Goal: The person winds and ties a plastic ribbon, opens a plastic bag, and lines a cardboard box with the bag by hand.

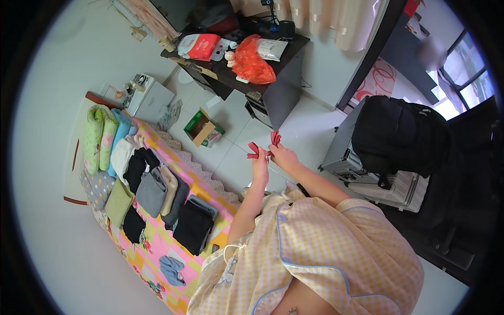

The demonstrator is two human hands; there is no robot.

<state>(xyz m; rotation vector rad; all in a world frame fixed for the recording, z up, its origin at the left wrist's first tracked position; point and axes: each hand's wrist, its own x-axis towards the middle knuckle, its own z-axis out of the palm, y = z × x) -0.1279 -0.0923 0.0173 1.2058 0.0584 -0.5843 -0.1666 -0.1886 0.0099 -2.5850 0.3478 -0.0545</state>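
Observation:
Out in front of my body, over the tiled floor, both hands grip a strip of red cloth [253,149], perhaps a ribbon or strap; its exact kind is too small to make out. My left hand [260,161] is closed on it, with loose ends sticking out beyond the fingers. Close beside it, my right hand [283,157] also closes on the red cloth, and a looped part rises above that fist. A short stretch of the cloth shows between the hands.
Folded clothes [152,191] and rolled blankets [94,139] lie on the bed [173,252] at left. An open carton [205,128] stands on the floor. A cluttered desk [283,63] is ahead. Suitcases [338,144] and a black backpack [394,134] stand at right.

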